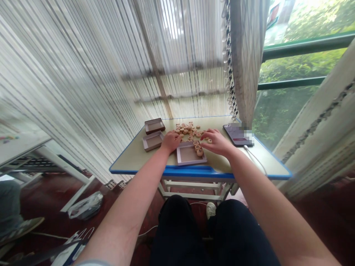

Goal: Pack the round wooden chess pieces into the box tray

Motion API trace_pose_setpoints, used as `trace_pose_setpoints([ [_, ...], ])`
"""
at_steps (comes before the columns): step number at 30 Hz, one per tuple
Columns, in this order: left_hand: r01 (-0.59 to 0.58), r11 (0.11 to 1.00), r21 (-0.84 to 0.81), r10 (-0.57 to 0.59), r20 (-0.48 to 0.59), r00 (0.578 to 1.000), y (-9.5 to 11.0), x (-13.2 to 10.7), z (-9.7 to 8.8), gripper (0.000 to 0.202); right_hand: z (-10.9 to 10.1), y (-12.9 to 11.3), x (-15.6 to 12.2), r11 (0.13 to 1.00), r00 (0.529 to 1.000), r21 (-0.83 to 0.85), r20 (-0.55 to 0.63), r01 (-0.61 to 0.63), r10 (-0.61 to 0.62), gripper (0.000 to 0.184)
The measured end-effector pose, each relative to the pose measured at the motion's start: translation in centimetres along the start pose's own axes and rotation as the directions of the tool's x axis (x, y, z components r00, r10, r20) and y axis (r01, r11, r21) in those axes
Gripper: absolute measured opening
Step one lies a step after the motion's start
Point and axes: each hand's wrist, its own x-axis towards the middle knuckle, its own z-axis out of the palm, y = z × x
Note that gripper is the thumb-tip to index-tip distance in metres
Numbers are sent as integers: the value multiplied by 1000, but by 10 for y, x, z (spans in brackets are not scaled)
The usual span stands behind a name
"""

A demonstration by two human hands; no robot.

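Note:
Round wooden Chinese chess pieces lie in a loose pile at the middle of the small table. In front of the pile is a shallow open box tray, with several pieces in a row along its right side. My left hand is by the tray's far left corner, at the pile's left edge. Its fingers are bent together; what they hold, if anything, is hidden. To the right of the tray, my right hand reaches over a few pieces, thumb and fingers apart. One piece shows beneath it.
Another shallow tray and a dark-edged box stand at the table's left. A phone with a white cable lies on the right. The blue table edge faces me; string curtains hang behind.

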Motion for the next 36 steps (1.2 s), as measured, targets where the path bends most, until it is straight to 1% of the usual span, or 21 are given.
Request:
trace_pose_setpoints([
  [4, 28, 1000, 6, -28, 44, 999, 3, 0, -2, 30, 4, 4, 1, 999, 999, -1, -3, -36, 36, 22],
  [8, 39, 998, -39, -38, 41, 998, 3, -1, -3, 36, 12, 5, 8, 996, 997, 52, 12, -72, 71, 31],
  [11, 34, 999, -34, -32, 39, 999, 5, -2, -5, 38, 21, 5, 20, 985, 995, 154, 74, -78, 68, 44],
  [13, 33, 999, -15, -32, 51, 998, 6, -3, -7, 39, 27, 6, 28, 971, 982, 191, 152, -142, 113, 55],
  [15, 31, 1000, 5, -31, 51, 998, 7, -4, -9, 41, 31, 9, 33, 962, 961, 176, 218, -209, 169, 64],
  [17, 30, 999, 18, -30, 49, 998, 8, -4, -10, 43, 32, 13, 35, 964, 953, 121, 223, -237, 206, 68],
  [19, 37, 999, 25, -39, 50, 998, 9, -5, -11, 42, 29, 18, 33, 968, 955, 28, 171, -250, 242, 68],
  [21, 48, 998, 28, -49, 45, 998, 10, -6, -12, 41, 26, 24, 30, 965, 958, -83, 127, -248, 257, 63],
  [23, 45, 999, 27, -45, 29, 999, 11, -6, -12, 39, 22, 29, 27, 961, 964, -186, 129, -206, 231, 52],
  [25, 27, 1000, 14, -27, 8, 1000, 11, -7, -12, 32, 20, 33, 24, 952, 968, -256, 142, -168, 209, 36],
  [27, 10, 1000, -7, -10, -9, 1000, 12, -7, -12, 22, 20, 37, 22, 939, 965, -294, 132, -178, 225, 28],
  [29, 9, 1000, -24, -10, -19, 1000, 12, -7, -12, 17, 21, 38, 19, 930, 962, -310, 120, -197, 244, 28],
  [32, 28, 999, -35, -28, -18, 999, 13, -7, -13, 17, 21, 36, 17, 929, 963, -323, 133, -181, 234, 27],
  [36, 51, 998, -34, -51, -23, 998, 13, -8, -13, 17, 18, 28, 17, 947, 973, -283, 124, -152, 194, 36],
])
